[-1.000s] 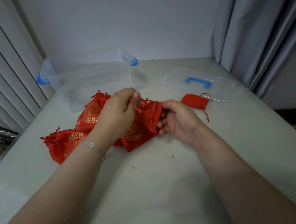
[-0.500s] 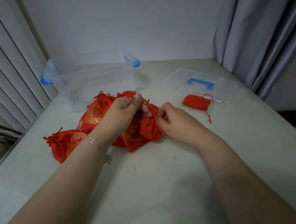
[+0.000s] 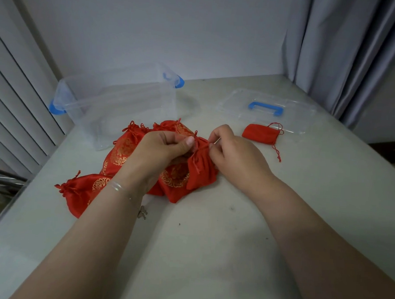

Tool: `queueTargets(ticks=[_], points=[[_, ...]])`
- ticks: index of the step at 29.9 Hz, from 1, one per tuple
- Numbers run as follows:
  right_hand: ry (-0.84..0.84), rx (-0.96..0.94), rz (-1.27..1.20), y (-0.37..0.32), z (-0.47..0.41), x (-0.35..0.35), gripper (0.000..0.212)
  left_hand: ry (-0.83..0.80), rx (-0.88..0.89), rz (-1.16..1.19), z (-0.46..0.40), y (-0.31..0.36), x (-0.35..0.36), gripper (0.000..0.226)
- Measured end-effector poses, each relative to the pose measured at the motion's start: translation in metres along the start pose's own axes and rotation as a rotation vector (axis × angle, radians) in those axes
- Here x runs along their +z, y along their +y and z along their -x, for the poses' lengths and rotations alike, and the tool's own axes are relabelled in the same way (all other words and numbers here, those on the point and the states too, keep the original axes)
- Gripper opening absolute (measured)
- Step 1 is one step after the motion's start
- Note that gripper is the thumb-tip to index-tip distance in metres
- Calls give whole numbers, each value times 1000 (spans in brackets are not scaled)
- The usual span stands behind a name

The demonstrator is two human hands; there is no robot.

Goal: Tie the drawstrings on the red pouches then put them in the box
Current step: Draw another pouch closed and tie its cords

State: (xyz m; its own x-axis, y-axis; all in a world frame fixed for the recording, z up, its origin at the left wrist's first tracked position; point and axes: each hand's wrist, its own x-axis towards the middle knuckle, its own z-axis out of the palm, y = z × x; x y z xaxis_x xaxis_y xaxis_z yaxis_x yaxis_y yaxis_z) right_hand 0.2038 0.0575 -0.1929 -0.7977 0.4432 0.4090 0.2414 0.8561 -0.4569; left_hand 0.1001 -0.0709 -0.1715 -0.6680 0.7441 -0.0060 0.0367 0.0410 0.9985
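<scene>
1. Several red satin pouches [image 3: 122, 154] with gold floral print, heaped at centre frame, gathered necks ruffled and cords knotted; one more [image 3: 80, 190] lying lower left of the heap.
2. Plain red pouch [image 3: 201, 168], matte and unpatterned, neck cinched into pleats, upright just right of the heap, between both hands.
3. Left hand [image 3: 162, 147] curled, thumb and fingers pinching the drawstring at the plain pouch's neck; thin silver bracelet [image 3: 120, 187] on the wrist.
4. Right hand [image 3: 235, 154] curled, fingertips pinching the cord on the neck's right side.
5. Clear plastic box [image 3: 116, 107], rectangular, blue clip latches at both ends, open and holding nothing, upper left of centre, touching the heap's far edge.
6. Clear flat lid [image 3: 293, 109] with a blue handle, right of centre, apart from the box.
7. Small plain red pouch [image 3: 260, 134] lying flat at the lid's near edge, thin cord trailing toward the lower right.
8. Pale, smooth tabletop [image 3: 209, 242] with a few dark specks.
9. White wall behind; grey curtain [image 3: 336, 54] in folds at upper right; white slatted panel [image 3: 14, 105] at left.
</scene>
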Motion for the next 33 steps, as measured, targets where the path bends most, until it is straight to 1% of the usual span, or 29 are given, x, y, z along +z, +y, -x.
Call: queueTargets(ticks=[2,5,7,10,13,16,17,18,19,21,23,24,26,28,31,33], points=[[71,-73,-38,-5,2,-3,12,24,24,-60,1,1,0,3],[76,-158,-146,-9,4,-8,9,17,59,-190,2,1,-1,5],[76,-235,-161,-9,4,-8,8,-30,66,-279,3,2,-1,9],[78,-331,-139,-9,4,-7,8,-115,81,-367,5,3,-2,9],[74,-418,-61,-11,5,-8,10,-137,103,-466,5,3,-2,8],[76,-461,50,-11,5,-8,11,-148,111,-524,5,3,-3,11],[73,-456,48,-11,5,-8,11,-147,108,-507,5,3,-3,11],[57,-425,-5,-12,5,-8,13,-143,99,-477,5,2,-2,10],[25,-360,-107,-12,5,-8,16,-137,91,-445,6,2,-2,9],[-99,-184,-319,-10,6,-7,25,-117,83,-392,5,2,-1,7],[-237,-66,-370,-7,6,-5,25,-99,81,-344,4,2,-1,11],[-275,-38,-370,-5,7,-4,23,-98,83,-331,5,3,-1,13],[-286,-12,-359,-1,6,-4,16,-103,92,-318,6,4,1,14],[-247,-2,-351,0,4,-4,13,-99,100,-303,7,4,1,11],[-193,-5,-346,2,1,-4,12,-62,109,-280,6,4,0,7],[-177,17,-356,3,0,-3,16,-12,110,-253,5,5,-1,9]])
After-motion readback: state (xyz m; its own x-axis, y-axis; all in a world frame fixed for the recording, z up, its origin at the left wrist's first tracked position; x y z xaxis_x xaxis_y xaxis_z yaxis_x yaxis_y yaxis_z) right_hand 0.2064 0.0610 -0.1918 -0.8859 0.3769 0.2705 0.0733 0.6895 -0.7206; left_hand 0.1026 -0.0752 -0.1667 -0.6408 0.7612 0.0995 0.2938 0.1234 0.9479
